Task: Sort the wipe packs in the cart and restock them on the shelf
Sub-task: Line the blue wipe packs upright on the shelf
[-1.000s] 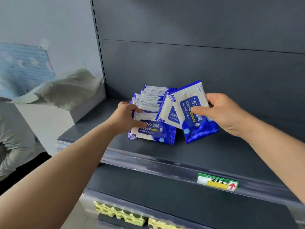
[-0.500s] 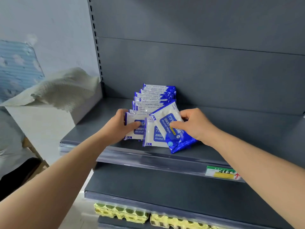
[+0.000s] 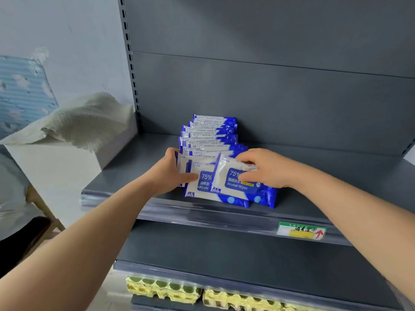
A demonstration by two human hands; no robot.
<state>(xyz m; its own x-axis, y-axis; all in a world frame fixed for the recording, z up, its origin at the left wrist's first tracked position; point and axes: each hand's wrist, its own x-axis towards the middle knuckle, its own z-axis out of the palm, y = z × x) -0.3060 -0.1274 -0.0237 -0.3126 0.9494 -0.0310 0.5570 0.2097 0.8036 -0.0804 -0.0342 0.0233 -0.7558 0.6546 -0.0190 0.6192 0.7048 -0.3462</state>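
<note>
A row of several blue and white alcohol wipe packs (image 3: 210, 133) stands leaning on the grey shelf (image 3: 125, 173), running from the back panel toward the front edge. My left hand (image 3: 171, 170) holds the left side of the front packs (image 3: 195, 187), thumb across a pack's face. My right hand (image 3: 263, 169) pinches the top of the frontmost wipe pack (image 3: 235, 187), which leans against the row at its right front. The cart is out of view.
The shelf's clear front rail carries a green and yellow price tag (image 3: 301, 231) at the right. A lower grey shelf (image 3: 224, 259) sits beneath, and yellow egg trays (image 3: 161, 288) lie under that. A folded pale cloth (image 3: 85, 122) rests on a white ledge left of the shelf upright.
My right hand has brought its wipe pack down from mid-air and set it against the front of the row. My left hand stayed at the row's left side, steadying the front packs.
</note>
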